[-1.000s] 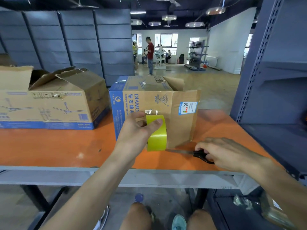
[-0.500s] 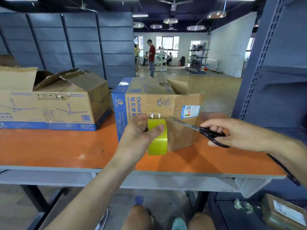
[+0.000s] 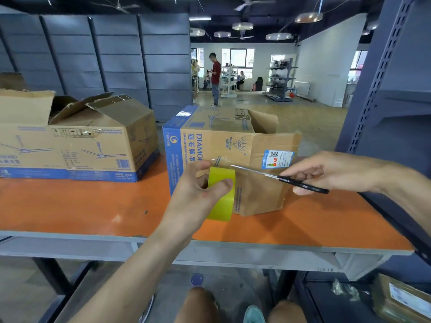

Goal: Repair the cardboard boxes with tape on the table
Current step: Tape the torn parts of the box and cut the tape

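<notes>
Since a second ago, the right hand [image 3: 326, 173] has lifted the black-handled steel scissors [image 3: 279, 177] off the orange tabletop [image 3: 93, 206] to the front face of the brown-and-blue printed cardboard box [image 3: 256, 145]. Their tips now reach the clear strip pulled from the yellow roll of tape [image 3: 221, 201]. The blades look nearly closed (the strip blurs them). The right fingers curl round the handles. In front of the box, the left hand [image 3: 198, 192] grips the roll, thumb across its outer face.

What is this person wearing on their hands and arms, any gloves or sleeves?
Nothing: the left hand and right hand are bare, with no gloves, rings or watch in view, and no sleeve shows on either arm.
</notes>
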